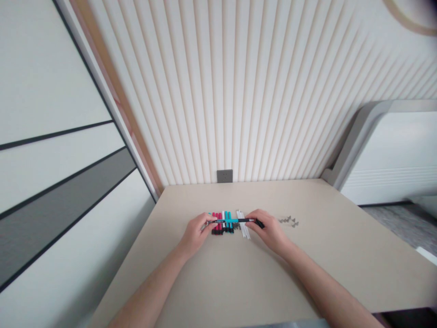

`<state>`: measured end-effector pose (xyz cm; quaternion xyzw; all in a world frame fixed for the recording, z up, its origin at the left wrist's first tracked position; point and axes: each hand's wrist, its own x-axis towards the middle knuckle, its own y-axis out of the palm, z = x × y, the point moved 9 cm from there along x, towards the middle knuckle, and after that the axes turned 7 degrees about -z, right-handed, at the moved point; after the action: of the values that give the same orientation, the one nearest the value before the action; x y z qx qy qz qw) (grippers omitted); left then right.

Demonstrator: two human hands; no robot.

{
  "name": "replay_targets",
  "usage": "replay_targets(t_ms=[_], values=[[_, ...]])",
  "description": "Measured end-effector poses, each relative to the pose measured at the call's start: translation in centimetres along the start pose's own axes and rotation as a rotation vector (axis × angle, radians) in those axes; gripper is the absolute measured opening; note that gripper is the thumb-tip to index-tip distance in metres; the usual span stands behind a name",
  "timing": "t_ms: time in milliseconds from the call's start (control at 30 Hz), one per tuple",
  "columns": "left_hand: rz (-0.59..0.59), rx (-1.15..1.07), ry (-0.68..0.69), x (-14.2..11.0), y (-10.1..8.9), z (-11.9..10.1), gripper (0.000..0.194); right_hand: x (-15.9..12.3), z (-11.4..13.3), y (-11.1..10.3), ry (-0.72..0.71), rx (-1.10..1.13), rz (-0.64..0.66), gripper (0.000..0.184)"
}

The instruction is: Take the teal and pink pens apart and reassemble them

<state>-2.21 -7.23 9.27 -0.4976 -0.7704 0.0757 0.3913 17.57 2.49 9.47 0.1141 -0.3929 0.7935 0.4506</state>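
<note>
A teal and black pen (232,221) is held level between my two hands, just above a row of pen parts. My left hand (196,232) pinches its left end with closed fingers. My right hand (268,228) grips its right end, fingers closed round the black tip. Under the pen lies a row of red, white and teal pen barrels (221,225) with black ends. Several thin white refill tubes (243,228) lie beside them on the beige table (239,273).
A small heap of metal springs (289,221) lies to the right of my right hand. A grey wall socket (224,176) sits at the table's back edge on the ribbed wall. A white and grey unit (385,155) stands at the right.
</note>
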Motion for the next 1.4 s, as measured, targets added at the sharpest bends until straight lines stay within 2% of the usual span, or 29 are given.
replay_targets(t_ms=[133, 300, 600, 767, 900, 1033, 1133, 1300, 1400], values=[[0.011, -0.058, -0.071, -0.2, 0.1, 0.6, 0.018, 0.1, 0.3, -0.2, -0.037, -0.007, -0.017, 0.014], [0.093, -0.357, -0.24, -0.9, 0.8, 1.8, 0.037, 0.2, 0.1, -0.8, -0.021, 0.016, -0.072, 0.015], [0.157, -0.625, -0.382, -1.2, 2.4, 2.8, 0.038, -0.1, -0.1, -0.5, -0.014, 0.032, -0.046, 0.013], [0.211, -0.699, -0.394, -1.4, 2.6, 2.7, 0.048, -0.1, 0.5, -0.3, -0.059, 0.035, -0.004, 0.014], [0.19, -0.737, -0.43, -1.3, 2.1, 2.7, 0.054, 0.0, 1.0, -0.4, -0.078, 0.035, -0.009, 0.014], [0.193, -0.734, -0.485, -1.5, 2.2, 2.9, 0.056, -0.1, 1.2, -0.5, -0.087, 0.035, -0.032, 0.015], [0.229, -0.735, -0.46, -1.7, 2.5, 2.6, 0.056, -0.3, 1.5, -0.2, -0.098, 0.025, -0.009, 0.016], [0.086, -0.745, -0.348, -1.1, 1.1, 2.1, 0.051, -0.3, 1.7, -0.3, -0.069, 0.0, -0.039, 0.017], [0.083, -0.694, -0.345, -1.0, 0.8, 1.9, 0.049, -0.1, 1.9, -0.5, -0.062, -0.025, -0.05, 0.016]])
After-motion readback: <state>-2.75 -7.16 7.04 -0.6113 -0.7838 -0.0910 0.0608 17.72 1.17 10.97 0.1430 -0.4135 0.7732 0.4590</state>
